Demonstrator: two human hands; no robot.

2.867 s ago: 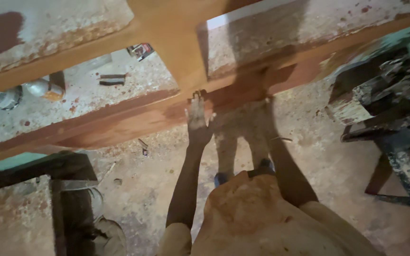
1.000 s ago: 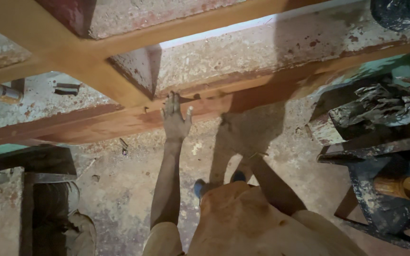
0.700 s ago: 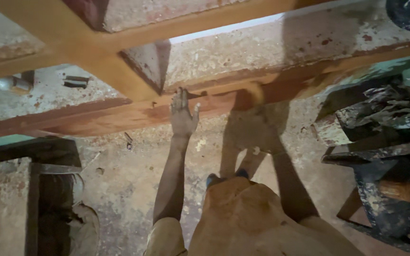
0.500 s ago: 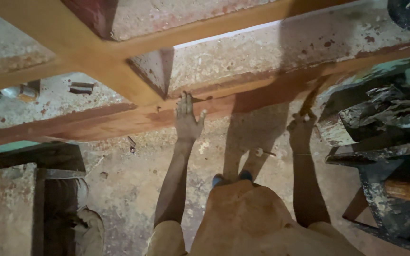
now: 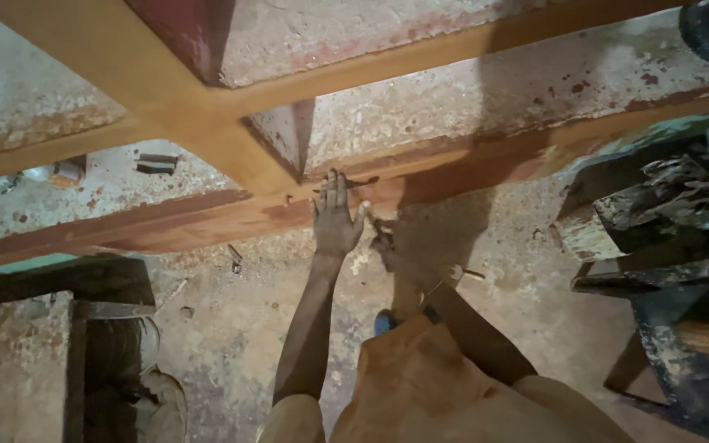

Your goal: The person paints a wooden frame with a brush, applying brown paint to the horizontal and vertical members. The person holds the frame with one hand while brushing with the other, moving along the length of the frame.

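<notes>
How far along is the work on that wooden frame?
The frame is already joined and mostly orange-brown. In hand: the left hand lies flat on the lower rail; the right hand is hidden in shadow. Left: the rail is patchy, darker in places.

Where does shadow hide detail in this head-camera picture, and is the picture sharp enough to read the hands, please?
Head view: a dark shadow falls across the wooden frame and floor beside the left hand, swallowing the right arm, whose hand cannot be made out. The left hand is lit, spread flat on the frame, fairly sharp. The cluttered bench at right is dim and murky.
</notes>
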